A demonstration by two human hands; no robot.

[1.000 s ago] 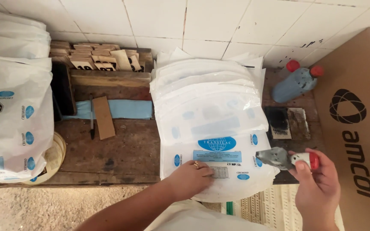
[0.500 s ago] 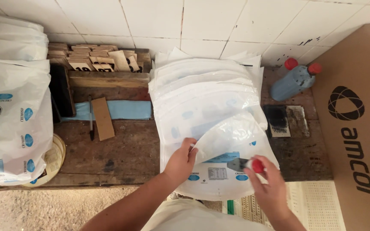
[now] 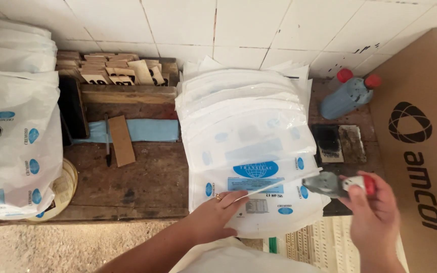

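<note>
Plastic, thin and limp, the top bag (image 3: 251, 174) of the slippery stack is pinned flat by the left hand (image 3: 218, 215); a small hand stamp (image 3: 337, 184) is gripped by the right hand (image 3: 373, 215); hands are held apart.

A single head-worn camera looks steeply down from close above the wooden tabletop (image 3: 137, 187), facing the tiled wall (image 3: 188, 25), with both hands low in its frame

Bare wooden bench (image 3: 142, 182) left of the bag stack (image 3: 249, 151) gives passage; cardboard box (image 3: 421, 151) walls the right; ink pad (image 3: 337, 143) and bottle (image 3: 347, 96) crowd between.
</note>
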